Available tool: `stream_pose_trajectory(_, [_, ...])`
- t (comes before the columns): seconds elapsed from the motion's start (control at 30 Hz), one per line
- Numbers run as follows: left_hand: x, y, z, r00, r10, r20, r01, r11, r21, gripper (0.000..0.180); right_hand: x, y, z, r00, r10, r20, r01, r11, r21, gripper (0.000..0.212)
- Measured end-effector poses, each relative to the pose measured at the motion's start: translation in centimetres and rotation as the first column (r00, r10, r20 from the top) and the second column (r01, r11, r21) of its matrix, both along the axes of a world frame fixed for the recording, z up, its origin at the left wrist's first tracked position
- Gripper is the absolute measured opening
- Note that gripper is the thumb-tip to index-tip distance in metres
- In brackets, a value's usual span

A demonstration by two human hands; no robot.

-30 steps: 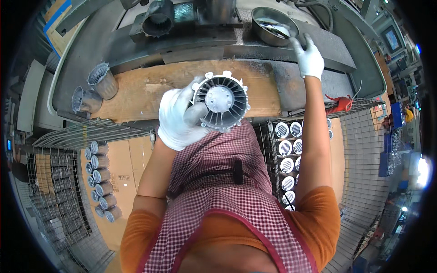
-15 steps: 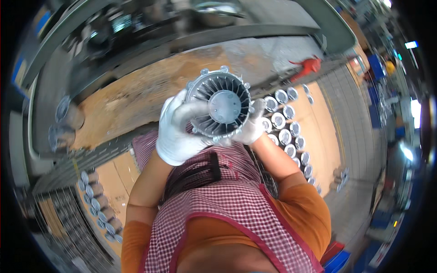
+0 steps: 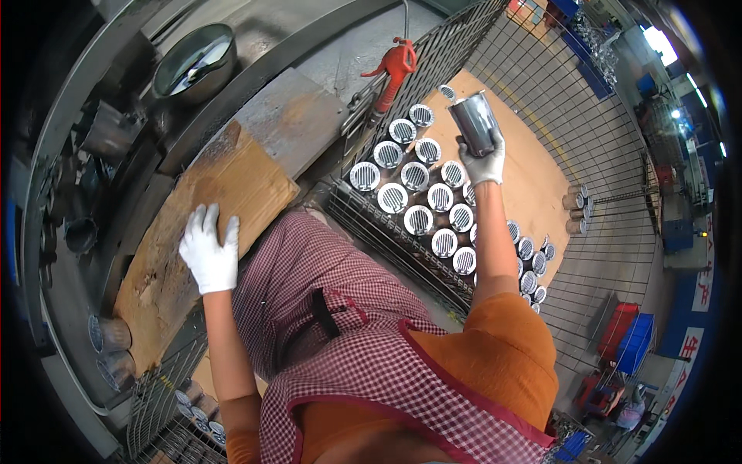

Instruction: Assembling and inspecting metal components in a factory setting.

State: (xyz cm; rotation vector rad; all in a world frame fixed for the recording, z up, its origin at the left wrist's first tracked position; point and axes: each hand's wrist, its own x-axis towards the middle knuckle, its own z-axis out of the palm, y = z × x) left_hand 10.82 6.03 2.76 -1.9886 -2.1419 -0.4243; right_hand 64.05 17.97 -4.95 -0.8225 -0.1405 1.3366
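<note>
My right hand (image 3: 485,161), in a white glove, grips a grey cylindrical metal casting (image 3: 474,124) around its lower part. It holds the casting tilted above a cardboard sheet (image 3: 533,166) in a wire cage. To the left of that hand, several similar castings (image 3: 415,176) stand in rows on the cardboard, their round slotted ends facing up. My left hand (image 3: 209,251), also gloved in white, has its fingers spread over a worn brown board (image 3: 255,174) on the workbench. Nothing is in that hand.
A red air blow gun (image 3: 396,69) hangs between the bench and the wire cage (image 3: 471,48). On the bench are a metal bowl (image 3: 197,66) and two castings (image 3: 110,334). More castings (image 3: 202,410) sit at lower left; red (image 3: 618,329) and blue crates (image 3: 637,344) lie right.
Both hands held the casting in front of me, its finned inside showing. My left hand has let go and moved left to the board; my right has carried the casting right. The view has turned rightward.
</note>
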Motion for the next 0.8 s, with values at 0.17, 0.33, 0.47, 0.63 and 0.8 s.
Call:
stream_pose_trajectory(0.17, [0.3, 0.1, 0.4, 0.998, -0.019, -0.058, 0.020, 1.000, 0.021, 0.045, 2.8, 4.6, -3.7, 0.421, 0.181, 0.889, 0.533, 0.744, -0.404, 0.085])
stream_pose_trajectory(0.33, [0.1, -0.1, 0.7, 0.997, -0.047, -0.056, 0.049, 0.999, 0.021, 0.039, 2.3, 7.7, -7.2, 0.010, 0.613, 0.790, 0.520, 0.672, -0.528, 0.087])
stream_pose_trajectory(0.47, [0.3, 0.1, 0.8, 0.996, -0.057, -0.074, 0.057, 0.998, 0.000, 0.038, 0.7, 10.1, -8.3, -0.012, 0.736, 0.677, 0.563, 0.565, -0.604, 0.083])
stream_pose_trajectory(0.63, [0.2, 0.1, 0.6, 0.993, -0.076, -0.094, 0.074, 0.997, -0.026, 0.039, -0.6, 12.7, -10.2, -0.023, 0.794, 0.608, 0.470, 0.545, -0.694, 0.078])
stream_pose_trajectory(0.8, [0.4, 0.2, 0.4, 0.993, -0.078, -0.090, 0.076, 0.997, -0.023, 0.038, 0.9, 12.7, -13.1, 0.099, 0.753, 0.651, 0.364, 0.581, -0.728, 0.089])
